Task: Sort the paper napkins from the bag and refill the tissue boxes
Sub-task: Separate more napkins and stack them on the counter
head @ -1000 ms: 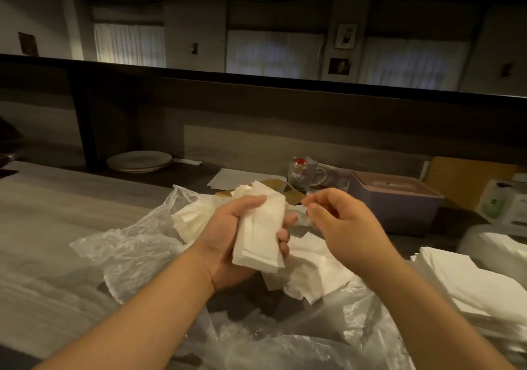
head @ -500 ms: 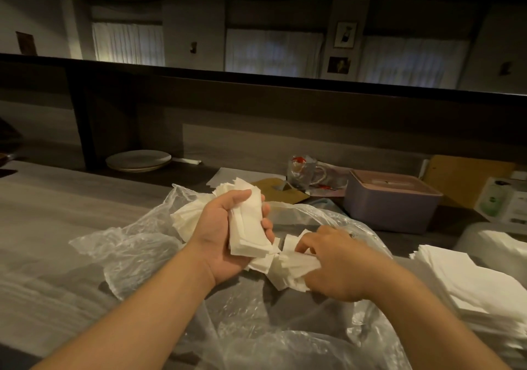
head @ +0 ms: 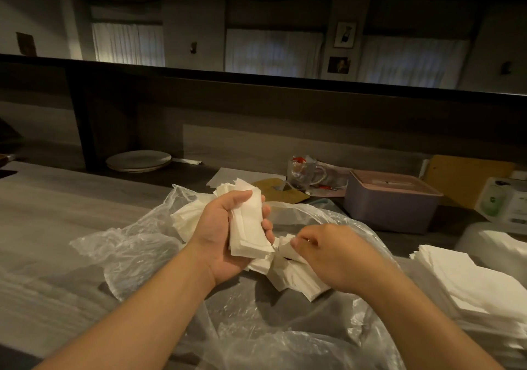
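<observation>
A crumpled clear plastic bag (head: 134,252) lies open on the grey counter with loose white napkins (head: 293,278) inside it. My left hand (head: 225,235) grips a small stack of folded napkins (head: 248,227) upright above the bag. Just to its right, my right hand (head: 333,258) pinches the edge of a napkin from the loose heap. A pink tissue box (head: 390,204) with a slotted lid stands behind the bag to the right. A neat pile of sorted napkins (head: 467,287) rests at the right edge.
Stacked plates (head: 139,161) sit on a lower shelf at the back left. A crumpled wrapper and a glass mug (head: 306,174) lie behind the bag. A white carton (head: 504,202) and a brown board (head: 467,178) stand far right. Bare counter (head: 51,215) spreads left.
My right hand dropped from beside the held stack down into the bag and took hold of a loose napkin. My left hand kept its stack, shifting slightly.
</observation>
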`<act>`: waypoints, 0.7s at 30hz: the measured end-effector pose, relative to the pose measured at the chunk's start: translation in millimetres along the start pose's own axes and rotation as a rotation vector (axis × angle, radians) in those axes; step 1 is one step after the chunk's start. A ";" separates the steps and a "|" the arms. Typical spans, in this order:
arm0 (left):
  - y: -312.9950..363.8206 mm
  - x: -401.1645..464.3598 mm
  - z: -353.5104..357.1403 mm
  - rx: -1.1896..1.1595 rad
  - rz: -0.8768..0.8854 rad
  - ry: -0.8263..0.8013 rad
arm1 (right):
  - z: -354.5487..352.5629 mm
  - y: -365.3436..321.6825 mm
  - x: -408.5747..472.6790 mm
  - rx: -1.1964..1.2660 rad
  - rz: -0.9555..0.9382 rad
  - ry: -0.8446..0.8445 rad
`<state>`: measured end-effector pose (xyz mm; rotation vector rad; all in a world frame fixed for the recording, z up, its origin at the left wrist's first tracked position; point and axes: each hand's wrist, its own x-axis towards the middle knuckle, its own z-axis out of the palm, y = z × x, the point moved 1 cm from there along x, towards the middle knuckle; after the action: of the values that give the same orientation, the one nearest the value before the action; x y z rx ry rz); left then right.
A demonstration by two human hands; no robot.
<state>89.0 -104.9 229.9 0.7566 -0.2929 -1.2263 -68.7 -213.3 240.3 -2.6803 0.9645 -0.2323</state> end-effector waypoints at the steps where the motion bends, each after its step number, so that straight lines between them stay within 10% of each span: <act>1: -0.1 0.3 0.3 0.000 -0.001 -0.001 | 0.1 -0.3 -0.2 0.006 0.001 0.003; 21: 0.3 3.4 -1.0 0.023 -0.002 -0.014 | 3.0 -2.2 1.0 -0.009 0.061 -0.051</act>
<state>90.9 -107.6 228.7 0.7681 -0.3181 -1.2329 -65.9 -211.8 238.3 -2.6471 1.0319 -0.1471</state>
